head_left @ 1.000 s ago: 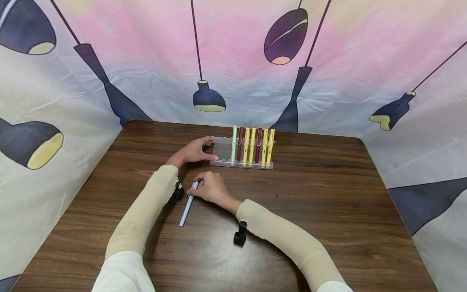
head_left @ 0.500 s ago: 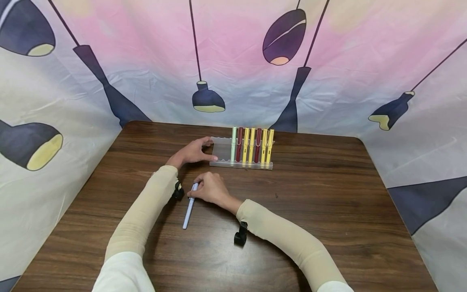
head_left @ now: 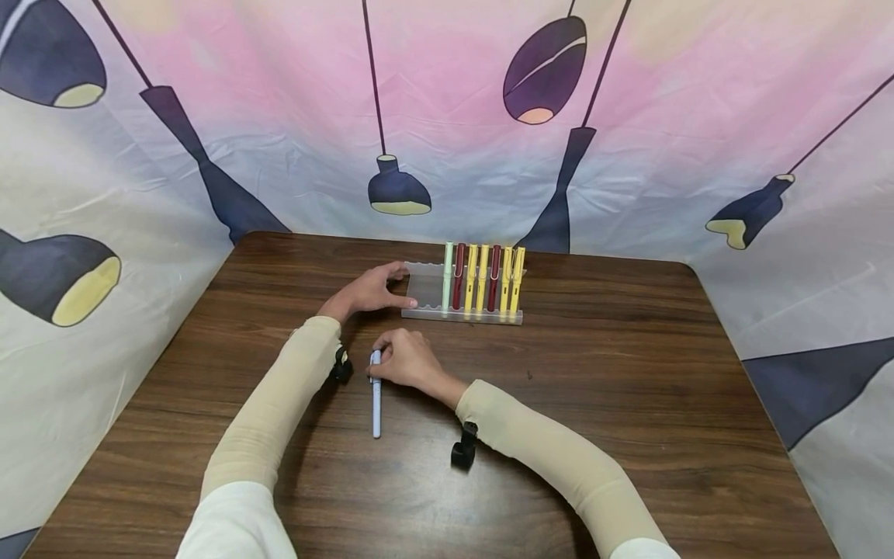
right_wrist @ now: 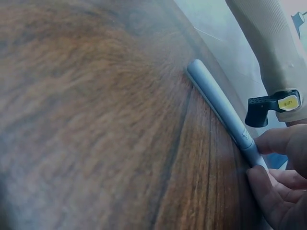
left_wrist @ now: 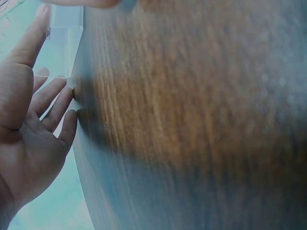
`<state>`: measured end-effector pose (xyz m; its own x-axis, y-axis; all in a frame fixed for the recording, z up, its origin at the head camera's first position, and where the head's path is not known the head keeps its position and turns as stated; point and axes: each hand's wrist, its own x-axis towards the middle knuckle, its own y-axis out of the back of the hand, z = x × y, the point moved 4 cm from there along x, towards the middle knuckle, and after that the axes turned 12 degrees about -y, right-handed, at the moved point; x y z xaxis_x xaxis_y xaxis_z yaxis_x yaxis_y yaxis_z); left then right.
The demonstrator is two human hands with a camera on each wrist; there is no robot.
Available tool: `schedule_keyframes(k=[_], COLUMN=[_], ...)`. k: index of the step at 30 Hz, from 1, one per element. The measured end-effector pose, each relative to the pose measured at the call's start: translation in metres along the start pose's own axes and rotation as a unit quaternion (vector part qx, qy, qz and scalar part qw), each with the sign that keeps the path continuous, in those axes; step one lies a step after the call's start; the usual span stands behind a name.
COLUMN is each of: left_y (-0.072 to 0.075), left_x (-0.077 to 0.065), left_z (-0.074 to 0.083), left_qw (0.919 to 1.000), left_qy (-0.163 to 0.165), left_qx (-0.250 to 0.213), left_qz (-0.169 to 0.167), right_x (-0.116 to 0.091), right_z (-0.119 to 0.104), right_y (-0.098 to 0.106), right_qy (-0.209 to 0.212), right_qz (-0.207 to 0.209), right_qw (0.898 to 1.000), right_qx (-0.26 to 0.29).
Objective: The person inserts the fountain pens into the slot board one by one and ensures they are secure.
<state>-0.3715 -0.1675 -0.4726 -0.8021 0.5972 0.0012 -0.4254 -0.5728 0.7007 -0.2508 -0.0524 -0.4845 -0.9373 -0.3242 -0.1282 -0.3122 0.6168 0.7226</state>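
Note:
In the head view my right hand (head_left: 410,359) pinches a light blue pen (head_left: 376,407) near its clip end. The pen's other end points toward me. In the right wrist view, thumb and fingers hold one end of that pen (right_wrist: 218,100), low over the wood. My left hand (head_left: 373,289) holds the left end of a clear pen rack (head_left: 427,287), thumb at the front and fingers toward the back. The left wrist view shows the left hand (left_wrist: 36,115) at the rack's transparent edge (left_wrist: 66,28). One pale green pen (head_left: 448,278) and several dark red and yellow pens (head_left: 483,279) stand leaning in the rack.
The rack stands toward the back of a dark wooden table (head_left: 615,388). Its left slots hold no pens. A lamp-patterned cloth (head_left: 447,116) hangs behind the table and along its sides.
The light blue pen's near end has swung to the right, so the pen now points almost straight toward me. My right hand has shifted slightly right; the left hand and rack stay put.

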Motion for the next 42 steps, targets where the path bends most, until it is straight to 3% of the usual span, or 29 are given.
schedule_keyframes(k=[10, 23, 42], left_y=[0.0005, 0.0007, 0.0001], left_x=[0.0014, 0.0005, -0.0001], left_z=[-0.0003, 0.0016, 0.0010], left_qw=[1.0000, 1.0000, 0.9999], left_qy=[-0.002, -0.004, -0.010], left_qx=[0.000, 0.000, 0.005], left_qz=[0.002, -0.001, -0.001], right_x=[0.0008, 0.0010, 0.0007], right_z=[-0.0012, 0.0008, 0.0049], right_y=[-0.0013, 0.0009, 0.0028], right_qy=[0.009, 0.015, 0.000], right_qz=[0.020, 0.026, -0.014], right_qw=[0.999, 1.000, 0.999], right_qx=[-0.026, 0.001, 0.050])
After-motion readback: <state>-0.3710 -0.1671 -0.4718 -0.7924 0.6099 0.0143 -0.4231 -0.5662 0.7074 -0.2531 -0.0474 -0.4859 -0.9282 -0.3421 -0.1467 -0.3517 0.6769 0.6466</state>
